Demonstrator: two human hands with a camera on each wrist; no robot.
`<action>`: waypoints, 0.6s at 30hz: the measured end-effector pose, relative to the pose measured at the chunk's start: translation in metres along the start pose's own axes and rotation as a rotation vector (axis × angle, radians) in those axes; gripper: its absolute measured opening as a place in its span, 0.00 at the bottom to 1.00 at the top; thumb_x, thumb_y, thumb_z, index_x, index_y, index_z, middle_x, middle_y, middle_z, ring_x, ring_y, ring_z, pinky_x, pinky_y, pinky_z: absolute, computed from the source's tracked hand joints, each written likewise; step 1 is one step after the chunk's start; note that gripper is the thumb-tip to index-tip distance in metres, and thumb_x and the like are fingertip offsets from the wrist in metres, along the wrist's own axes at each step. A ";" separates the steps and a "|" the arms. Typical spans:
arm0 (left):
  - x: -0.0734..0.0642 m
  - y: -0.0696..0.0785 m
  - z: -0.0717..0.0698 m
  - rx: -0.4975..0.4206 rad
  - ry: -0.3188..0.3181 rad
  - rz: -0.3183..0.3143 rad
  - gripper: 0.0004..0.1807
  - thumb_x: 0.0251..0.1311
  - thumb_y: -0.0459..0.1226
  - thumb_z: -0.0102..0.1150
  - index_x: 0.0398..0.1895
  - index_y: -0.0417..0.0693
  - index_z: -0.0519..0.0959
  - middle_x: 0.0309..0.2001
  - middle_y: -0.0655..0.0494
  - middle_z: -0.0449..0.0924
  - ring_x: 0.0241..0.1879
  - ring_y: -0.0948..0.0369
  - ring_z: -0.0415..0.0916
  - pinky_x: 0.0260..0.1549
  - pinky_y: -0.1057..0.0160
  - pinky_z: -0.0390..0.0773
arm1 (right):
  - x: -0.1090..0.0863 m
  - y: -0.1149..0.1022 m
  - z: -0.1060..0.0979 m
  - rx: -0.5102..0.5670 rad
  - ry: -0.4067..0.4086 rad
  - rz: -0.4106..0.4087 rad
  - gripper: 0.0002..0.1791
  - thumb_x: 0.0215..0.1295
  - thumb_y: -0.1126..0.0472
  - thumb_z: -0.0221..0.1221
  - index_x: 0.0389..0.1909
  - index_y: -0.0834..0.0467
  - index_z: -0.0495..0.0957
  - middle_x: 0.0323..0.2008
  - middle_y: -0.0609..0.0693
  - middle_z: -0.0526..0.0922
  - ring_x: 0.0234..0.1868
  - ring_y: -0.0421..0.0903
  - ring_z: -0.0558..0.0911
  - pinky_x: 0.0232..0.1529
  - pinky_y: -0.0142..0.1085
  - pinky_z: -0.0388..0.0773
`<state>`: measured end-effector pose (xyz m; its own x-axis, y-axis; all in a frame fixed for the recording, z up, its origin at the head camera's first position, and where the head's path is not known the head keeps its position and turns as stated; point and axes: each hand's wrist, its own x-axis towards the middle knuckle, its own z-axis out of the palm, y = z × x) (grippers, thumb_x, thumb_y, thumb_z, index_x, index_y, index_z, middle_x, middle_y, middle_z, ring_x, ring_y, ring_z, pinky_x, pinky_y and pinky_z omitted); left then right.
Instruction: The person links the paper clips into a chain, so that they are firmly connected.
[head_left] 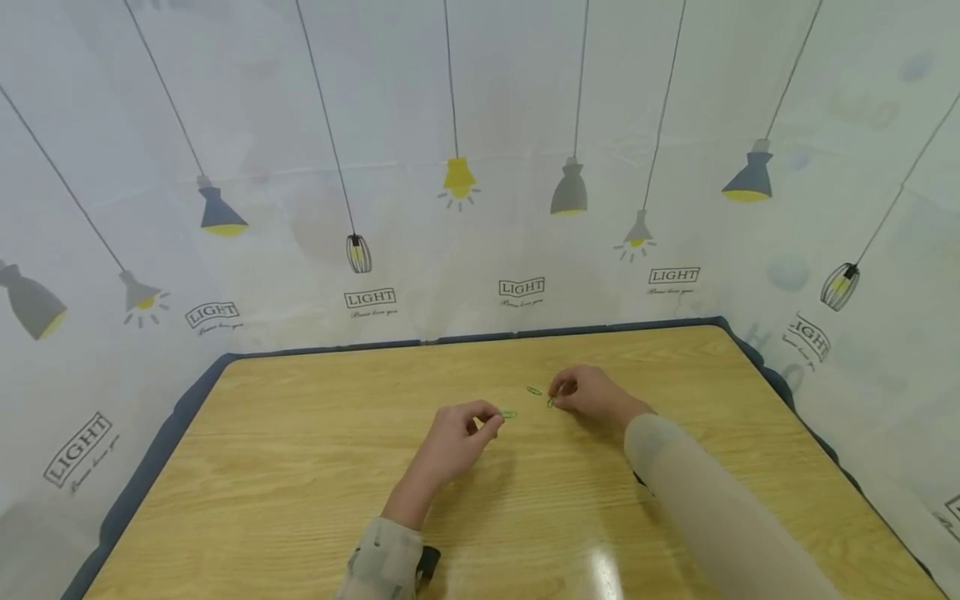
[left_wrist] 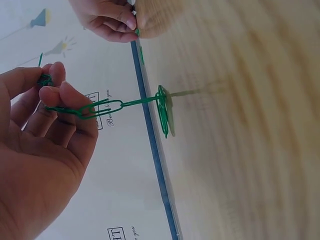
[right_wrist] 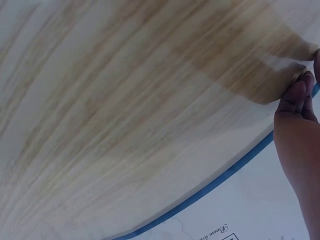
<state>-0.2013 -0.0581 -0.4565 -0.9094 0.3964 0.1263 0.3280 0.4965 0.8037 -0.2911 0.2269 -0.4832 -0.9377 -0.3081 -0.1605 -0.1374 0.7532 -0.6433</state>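
My left hand (head_left: 459,437) pinches a chain of linked green paper clips (head_left: 509,414) between thumb and fingertips, over the middle of the table. In the left wrist view the chain (left_wrist: 115,103) runs from the fingers down to the tabletop, where its end clips (left_wrist: 162,112) touch the wood. Another bit of green wire pokes out above those fingertips. Farther right, my right hand (head_left: 588,392) pinches a green paper clip (head_left: 551,402) at the tabletop. Its fingers partly cover that clip. A loose green paper clip (head_left: 534,391) lies just left of the right hand.
The wooden table (head_left: 315,433) has a dark blue edge (head_left: 465,339) along its back and sides. Behind it hangs a pale wall covering (head_left: 510,100) printed with lamps. Light glares off the near part of the tabletop.
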 end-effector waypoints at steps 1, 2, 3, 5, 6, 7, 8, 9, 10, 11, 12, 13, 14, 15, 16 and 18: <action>0.000 0.000 0.000 0.000 -0.004 -0.003 0.12 0.81 0.43 0.56 0.51 0.51 0.88 0.41 0.53 0.89 0.25 0.64 0.72 0.24 0.67 0.74 | 0.000 0.001 0.001 0.003 -0.003 -0.002 0.04 0.74 0.62 0.66 0.46 0.54 0.87 0.46 0.52 0.85 0.47 0.47 0.80 0.53 0.45 0.79; -0.001 -0.001 0.000 -0.001 -0.008 -0.008 0.12 0.81 0.43 0.56 0.51 0.50 0.87 0.41 0.52 0.89 0.26 0.64 0.73 0.25 0.67 0.74 | -0.001 0.001 0.001 0.006 -0.003 -0.005 0.03 0.74 0.62 0.66 0.45 0.55 0.87 0.45 0.52 0.85 0.46 0.47 0.80 0.52 0.44 0.79; -0.001 -0.001 0.000 -0.003 -0.012 -0.013 0.12 0.81 0.43 0.56 0.51 0.49 0.87 0.42 0.51 0.89 0.26 0.64 0.73 0.25 0.67 0.75 | -0.001 0.001 0.001 0.007 -0.003 -0.010 0.02 0.74 0.62 0.66 0.43 0.55 0.86 0.44 0.51 0.85 0.45 0.46 0.79 0.51 0.43 0.78; -0.001 -0.002 0.001 -0.006 -0.018 -0.024 0.13 0.81 0.43 0.56 0.52 0.47 0.87 0.43 0.49 0.89 0.27 0.63 0.74 0.26 0.67 0.75 | -0.002 0.001 0.001 0.007 -0.004 -0.024 0.02 0.74 0.62 0.66 0.42 0.56 0.86 0.42 0.52 0.86 0.43 0.46 0.80 0.50 0.42 0.78; -0.001 -0.002 0.001 -0.006 -0.021 -0.027 0.13 0.81 0.42 0.56 0.53 0.47 0.87 0.44 0.49 0.89 0.28 0.63 0.75 0.27 0.67 0.75 | -0.002 0.000 0.001 0.010 -0.003 -0.021 0.02 0.74 0.63 0.66 0.42 0.56 0.86 0.42 0.51 0.86 0.43 0.45 0.80 0.51 0.42 0.78; -0.002 -0.002 0.001 -0.006 -0.023 -0.030 0.13 0.81 0.42 0.56 0.53 0.46 0.87 0.44 0.49 0.89 0.29 0.63 0.75 0.27 0.67 0.75 | -0.002 0.000 0.001 0.010 -0.003 -0.021 0.02 0.74 0.63 0.66 0.42 0.56 0.86 0.42 0.51 0.86 0.44 0.45 0.80 0.51 0.42 0.78; -0.002 -0.002 0.001 -0.007 -0.025 -0.031 0.14 0.81 0.42 0.56 0.53 0.46 0.87 0.44 0.49 0.89 0.29 0.63 0.76 0.27 0.67 0.76 | -0.002 0.000 0.001 0.007 -0.004 -0.025 0.02 0.74 0.63 0.66 0.42 0.57 0.86 0.42 0.51 0.86 0.44 0.45 0.80 0.51 0.43 0.79; -0.002 -0.003 0.001 -0.007 -0.026 -0.031 0.14 0.81 0.42 0.56 0.53 0.46 0.87 0.44 0.49 0.89 0.29 0.63 0.76 0.27 0.67 0.76 | -0.002 -0.001 0.001 0.003 -0.003 -0.022 0.02 0.74 0.63 0.66 0.41 0.57 0.86 0.42 0.51 0.86 0.44 0.45 0.80 0.52 0.43 0.79; -0.002 -0.003 0.001 -0.008 -0.028 -0.030 0.14 0.81 0.43 0.56 0.54 0.46 0.87 0.44 0.49 0.89 0.29 0.63 0.76 0.27 0.67 0.76 | -0.002 -0.001 0.001 0.003 -0.002 -0.015 0.02 0.74 0.63 0.66 0.41 0.57 0.85 0.43 0.51 0.86 0.44 0.45 0.80 0.52 0.43 0.79; -0.002 -0.003 0.001 -0.010 -0.030 -0.030 0.14 0.81 0.43 0.56 0.54 0.46 0.87 0.44 0.49 0.89 0.29 0.63 0.76 0.27 0.67 0.76 | -0.002 -0.001 0.001 0.003 -0.002 -0.008 0.02 0.74 0.63 0.66 0.41 0.57 0.85 0.42 0.51 0.86 0.44 0.45 0.79 0.52 0.42 0.79; -0.002 -0.002 0.001 -0.010 -0.031 -0.032 0.14 0.81 0.43 0.56 0.54 0.46 0.87 0.44 0.49 0.89 0.30 0.62 0.76 0.27 0.67 0.76 | -0.001 -0.001 0.001 0.001 -0.001 -0.001 0.02 0.74 0.62 0.66 0.41 0.57 0.85 0.42 0.51 0.85 0.44 0.45 0.79 0.52 0.42 0.78; -0.002 -0.002 0.000 -0.012 -0.033 -0.033 0.14 0.81 0.43 0.56 0.54 0.46 0.87 0.44 0.48 0.89 0.29 0.62 0.76 0.26 0.67 0.75 | -0.001 -0.001 0.001 0.001 -0.001 0.005 0.02 0.74 0.62 0.66 0.40 0.57 0.85 0.42 0.51 0.85 0.43 0.45 0.78 0.52 0.42 0.78; -0.002 -0.001 0.000 -0.017 -0.034 -0.035 0.14 0.81 0.42 0.56 0.54 0.46 0.87 0.45 0.48 0.89 0.30 0.62 0.76 0.27 0.67 0.76 | -0.001 0.000 0.001 0.002 -0.001 0.011 0.02 0.74 0.62 0.66 0.40 0.57 0.85 0.42 0.50 0.85 0.43 0.46 0.78 0.51 0.42 0.78; -0.002 -0.001 0.000 -0.018 -0.035 -0.039 0.14 0.81 0.42 0.56 0.54 0.45 0.87 0.44 0.48 0.89 0.30 0.62 0.76 0.27 0.66 0.76 | 0.000 0.000 0.001 0.000 0.001 0.020 0.02 0.73 0.62 0.67 0.40 0.56 0.84 0.42 0.50 0.85 0.43 0.46 0.78 0.51 0.41 0.77; -0.002 0.000 0.000 -0.019 -0.036 -0.041 0.14 0.81 0.42 0.56 0.54 0.45 0.87 0.44 0.48 0.89 0.30 0.62 0.76 0.27 0.66 0.76 | 0.001 0.000 0.000 -0.003 0.000 0.024 0.02 0.73 0.62 0.67 0.39 0.56 0.84 0.41 0.50 0.85 0.43 0.46 0.78 0.51 0.41 0.77; -0.001 0.000 0.000 -0.017 -0.038 -0.045 0.14 0.81 0.42 0.56 0.54 0.45 0.87 0.44 0.48 0.89 0.30 0.62 0.76 0.27 0.66 0.76 | 0.001 0.000 0.000 -0.012 -0.007 0.032 0.03 0.73 0.62 0.67 0.39 0.57 0.84 0.41 0.50 0.84 0.43 0.46 0.78 0.51 0.41 0.77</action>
<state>-0.2002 -0.0588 -0.4563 -0.9124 0.4036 0.0679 0.2825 0.5009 0.8181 -0.2924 0.2269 -0.4832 -0.9394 -0.2878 -0.1861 -0.1111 0.7695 -0.6290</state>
